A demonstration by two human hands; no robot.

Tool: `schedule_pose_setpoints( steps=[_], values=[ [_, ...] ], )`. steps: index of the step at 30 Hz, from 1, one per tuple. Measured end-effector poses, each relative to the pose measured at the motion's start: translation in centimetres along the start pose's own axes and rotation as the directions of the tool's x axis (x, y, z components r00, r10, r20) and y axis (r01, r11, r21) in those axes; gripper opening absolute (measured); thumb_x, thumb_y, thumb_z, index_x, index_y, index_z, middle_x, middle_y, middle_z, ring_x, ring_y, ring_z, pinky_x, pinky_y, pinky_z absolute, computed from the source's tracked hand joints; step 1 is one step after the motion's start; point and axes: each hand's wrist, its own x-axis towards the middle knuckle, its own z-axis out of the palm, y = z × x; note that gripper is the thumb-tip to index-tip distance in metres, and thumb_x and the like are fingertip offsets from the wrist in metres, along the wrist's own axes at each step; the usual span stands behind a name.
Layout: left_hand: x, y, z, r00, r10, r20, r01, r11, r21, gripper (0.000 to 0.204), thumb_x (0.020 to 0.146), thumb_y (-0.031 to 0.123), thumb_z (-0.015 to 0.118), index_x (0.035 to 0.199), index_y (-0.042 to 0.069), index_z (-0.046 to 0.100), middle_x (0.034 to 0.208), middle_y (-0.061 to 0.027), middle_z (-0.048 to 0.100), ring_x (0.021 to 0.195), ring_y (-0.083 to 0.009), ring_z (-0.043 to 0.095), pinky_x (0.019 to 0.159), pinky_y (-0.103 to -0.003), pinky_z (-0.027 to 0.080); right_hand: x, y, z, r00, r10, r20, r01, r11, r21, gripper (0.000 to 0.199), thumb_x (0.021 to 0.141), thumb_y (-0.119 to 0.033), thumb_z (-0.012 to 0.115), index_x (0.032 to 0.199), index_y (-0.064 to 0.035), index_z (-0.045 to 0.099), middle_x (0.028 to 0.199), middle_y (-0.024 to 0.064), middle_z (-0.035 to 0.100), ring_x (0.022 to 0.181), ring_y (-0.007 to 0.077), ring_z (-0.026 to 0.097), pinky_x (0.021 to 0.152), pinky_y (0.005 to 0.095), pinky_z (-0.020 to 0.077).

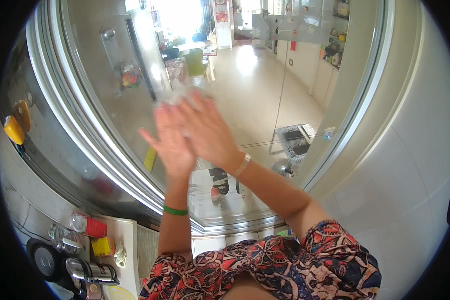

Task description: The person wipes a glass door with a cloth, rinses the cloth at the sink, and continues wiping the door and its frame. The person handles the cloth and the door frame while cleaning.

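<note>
Both my hands are raised in front of a curved glass door (250, 95), laid close together with the fingers pointing up. My left hand (173, 150), with a green band at its wrist, is flat, its thumb stretched out to the left. Partly over it lies my right hand (210, 132), a silvery bracelet at the wrist, its fingers straight. Around the fingertips shows a blurred, whitish, see-through patch (171, 95); whether it is a thin wipe or a smear on the glass, I cannot tell. Motion smears the fingertips.
White metal door frames (92, 145) curve at left. A counter (127, 250) at lower left holds a steel thermos (92, 270), a black-lidded pot (46, 260) and a red packet (96, 227). Beyond the glass stand a patterned stool (295, 137) and a green chair (196, 62). A tiled wall (395, 175) runs at right.
</note>
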Motion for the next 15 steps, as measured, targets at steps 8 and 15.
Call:
schedule_pose_setpoints(
  steps=[8, 15],
  values=[
    [5.6, 0.8, -1.0, 0.955, -0.119, -0.272, 0.116, 0.993, -0.029, 0.063, 0.099, 0.032, 0.039, 0.151, 0.0, 0.022, 0.156, -0.0195, 0.024, 0.148, -0.0319, 0.014, 0.114, -0.053, -0.009, 8.6, 0.9, -0.3, 0.943, -0.305, -0.134, 0.323, 0.935, 0.143, 0.046, 0.085, -0.017, 0.056, 0.129, -0.0051, 0.056, 0.138, 0.0083, 0.052, 0.138, 0.0259, 0.037, 0.117, 0.0406, 0.0248],
    [8.5, 18.3, 5.3, 0.98, 0.193, 0.043, -0.177, 0.955, -0.239, 0.058, 0.088, 0.03, 0.048, 0.142, 0.009, 0.042, 0.154, -0.0095, 0.034, 0.147, -0.0238, 0.021, 0.115, -0.058, -0.001, -3.1, 14.1, -15.2, 0.994, 0.002, -0.107, -0.035, 0.951, -0.307, 0.061, 0.084, -0.021, 0.061, 0.139, -0.0017, 0.044, 0.144, 0.0164, 0.045, 0.14, 0.0366, 0.032, 0.117, 0.0475, 0.0181]
  ],
)
